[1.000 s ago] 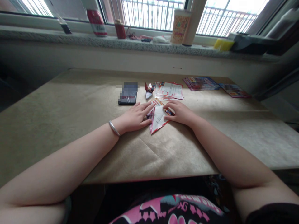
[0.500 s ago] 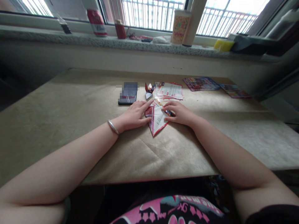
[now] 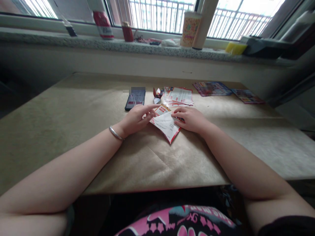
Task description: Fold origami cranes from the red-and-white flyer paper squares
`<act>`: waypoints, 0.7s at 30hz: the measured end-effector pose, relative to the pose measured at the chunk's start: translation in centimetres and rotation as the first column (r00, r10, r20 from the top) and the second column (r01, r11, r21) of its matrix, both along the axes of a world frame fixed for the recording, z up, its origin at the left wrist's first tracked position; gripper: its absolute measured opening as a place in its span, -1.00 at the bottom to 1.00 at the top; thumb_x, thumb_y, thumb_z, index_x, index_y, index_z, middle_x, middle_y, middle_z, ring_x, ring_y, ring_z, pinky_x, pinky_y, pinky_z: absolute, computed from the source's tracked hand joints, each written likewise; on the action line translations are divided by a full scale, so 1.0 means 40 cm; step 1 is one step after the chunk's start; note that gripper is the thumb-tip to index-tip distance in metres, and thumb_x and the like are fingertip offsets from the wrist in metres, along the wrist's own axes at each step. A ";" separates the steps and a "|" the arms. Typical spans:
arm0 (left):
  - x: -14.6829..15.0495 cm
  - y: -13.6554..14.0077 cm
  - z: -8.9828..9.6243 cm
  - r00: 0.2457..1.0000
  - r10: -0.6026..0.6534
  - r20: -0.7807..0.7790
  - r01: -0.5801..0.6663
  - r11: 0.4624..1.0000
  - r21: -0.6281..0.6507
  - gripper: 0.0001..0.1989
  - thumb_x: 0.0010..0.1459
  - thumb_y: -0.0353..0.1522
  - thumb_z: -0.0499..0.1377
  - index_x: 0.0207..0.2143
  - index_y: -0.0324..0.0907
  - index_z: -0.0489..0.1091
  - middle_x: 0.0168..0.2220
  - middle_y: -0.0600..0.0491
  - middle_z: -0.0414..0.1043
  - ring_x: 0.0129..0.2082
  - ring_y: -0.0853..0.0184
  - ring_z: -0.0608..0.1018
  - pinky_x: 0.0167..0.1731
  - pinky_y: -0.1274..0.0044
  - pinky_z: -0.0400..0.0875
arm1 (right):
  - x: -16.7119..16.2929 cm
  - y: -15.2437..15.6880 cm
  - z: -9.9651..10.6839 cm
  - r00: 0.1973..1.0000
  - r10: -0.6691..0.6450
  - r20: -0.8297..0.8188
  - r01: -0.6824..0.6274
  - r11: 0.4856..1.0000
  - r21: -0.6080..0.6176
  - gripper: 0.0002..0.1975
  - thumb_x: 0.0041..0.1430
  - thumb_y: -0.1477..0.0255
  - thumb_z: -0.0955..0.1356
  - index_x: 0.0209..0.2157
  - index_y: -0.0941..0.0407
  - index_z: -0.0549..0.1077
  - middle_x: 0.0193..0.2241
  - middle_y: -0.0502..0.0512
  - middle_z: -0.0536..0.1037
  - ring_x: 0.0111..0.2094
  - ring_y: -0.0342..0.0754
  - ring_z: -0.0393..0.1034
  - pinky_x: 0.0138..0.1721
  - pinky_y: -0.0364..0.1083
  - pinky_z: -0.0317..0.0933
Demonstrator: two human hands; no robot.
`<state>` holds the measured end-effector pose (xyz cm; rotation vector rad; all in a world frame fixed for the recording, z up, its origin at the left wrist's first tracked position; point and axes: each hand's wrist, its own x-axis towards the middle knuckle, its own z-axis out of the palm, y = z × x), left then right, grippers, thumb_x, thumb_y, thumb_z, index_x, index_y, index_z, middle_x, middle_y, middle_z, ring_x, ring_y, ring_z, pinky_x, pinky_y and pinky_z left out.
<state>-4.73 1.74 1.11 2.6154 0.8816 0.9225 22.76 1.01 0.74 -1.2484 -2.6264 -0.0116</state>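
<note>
A sheet of printed paper [image 3: 167, 124], white with red edges and folded to a point toward me, lies on the table between my hands. My left hand [image 3: 137, 118] is at its left corner, index finger stretched out and the others loosely bent; the fingers are apart. From the right, my right hand [image 3: 190, 119] keeps its bent fingertips and thumb on the paper's right side. An orange-and-white printed part shows at the paper's top. Just beyond stands a small folded paper piece [image 3: 157, 95], red and silvery white. What lies under my right fingers is partly hidden.
A dark phone [image 3: 136, 98] lies beyond my left hand. Behind the paper is a stack of printed sheets [image 3: 178, 95]; colourful booklets [image 3: 214, 88] lie farther right. The windowsill [image 3: 147, 47] holds a red can [image 3: 103, 24], a patterned cup [image 3: 190, 29] and a yellow item [image 3: 235, 48].
The paper's left flap, with its pink-purple edge, has opened out, showing a wider white face. My left hand has drawn slightly left and bent its fingers. My right hand has stayed nearly still.
</note>
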 end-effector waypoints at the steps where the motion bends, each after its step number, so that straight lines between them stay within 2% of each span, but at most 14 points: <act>1: -0.001 -0.004 0.006 0.995 -0.042 -0.091 0.049 0.995 0.083 -0.61 0.33 -0.27 -0.01 0.15 -0.15 0.34 -0.28 0.02 0.56 -0.31 0.35 0.54 -0.12 0.43 0.37 | 0.000 -0.002 0.002 0.999 -0.028 0.026 0.028 0.999 0.023 -0.66 0.25 0.27 0.30 0.00 0.02 0.55 0.06 0.16 0.50 0.05 0.13 0.39 0.09 0.12 0.24; 3: 0.000 -0.011 0.014 0.957 -0.063 -0.284 0.121 0.975 0.189 -0.65 0.32 -0.26 0.04 0.10 -0.03 0.41 -0.23 0.03 0.58 -0.26 0.32 0.54 -0.07 0.40 0.32 | 0.003 -0.003 0.003 0.994 -0.092 0.058 0.088 0.994 0.059 -0.64 0.26 0.27 0.28 0.01 0.04 0.54 0.12 0.21 0.45 0.06 0.18 0.39 0.05 0.16 0.27; 5: 0.004 -0.014 0.014 0.921 -0.069 -0.383 0.160 0.964 0.210 -0.69 0.33 -0.26 0.05 0.04 0.02 0.46 -0.15 0.04 0.58 -0.19 0.30 0.54 -0.06 0.40 0.31 | 0.009 0.000 0.000 0.989 -0.136 0.063 0.131 0.989 0.070 -0.64 0.27 0.26 0.28 0.01 0.03 0.54 0.15 0.24 0.41 0.07 0.21 0.38 0.03 0.18 0.28; 8: 0.007 -0.006 0.002 0.913 -0.060 -0.403 0.152 0.967 0.202 -0.70 0.34 -0.26 0.02 -0.05 -0.01 0.52 -0.08 0.02 0.56 -0.13 0.29 0.53 -0.06 0.41 0.33 | 0.019 0.011 -0.007 0.991 -0.131 0.024 0.129 0.989 0.068 -0.69 0.25 0.28 0.31 -0.04 0.01 0.57 0.12 0.21 0.43 0.07 0.17 0.37 0.04 0.15 0.28; 11: 0.002 0.009 -0.010 0.913 -0.076 -0.401 0.157 0.972 0.175 -0.69 0.33 -0.29 0.01 -0.06 -0.08 0.52 -0.04 -0.01 0.54 -0.11 0.29 0.53 -0.06 0.43 0.39 | 0.023 0.020 -0.009 0.998 -0.060 -0.024 0.061 0.995 0.077 -0.76 0.23 0.40 0.31 -0.15 0.01 0.60 0.02 0.14 0.50 0.03 0.09 0.38 0.05 0.08 0.28; 14: -0.007 0.018 -0.014 0.912 -0.052 -0.407 0.141 0.971 0.193 -0.70 0.31 -0.31 0.02 -0.06 -0.11 0.51 0.00 -0.01 0.53 -0.08 0.28 0.53 -0.04 0.41 0.41 | 0.019 0.021 -0.002 1.000 0.007 -0.009 -0.007 0.999 0.038 -0.72 0.20 0.52 0.28 -0.20 0.01 0.61 -0.11 0.08 0.58 -0.05 0.04 0.42 0.04 0.04 0.27; 21: -0.011 0.011 -0.004 0.870 0.118 -0.479 0.011 0.966 0.258 -0.68 0.30 -0.28 0.03 -0.10 -0.16 0.54 -0.14 -0.06 0.56 -0.18 0.21 0.56 -0.15 0.38 0.43 | 0.025 -0.004 0.041 0.998 0.019 0.067 -0.013 0.996 -0.088 -0.75 0.07 0.51 0.34 -0.24 0.03 0.61 -0.12 0.05 0.61 -0.12 0.03 0.49 -0.08 -0.02 0.35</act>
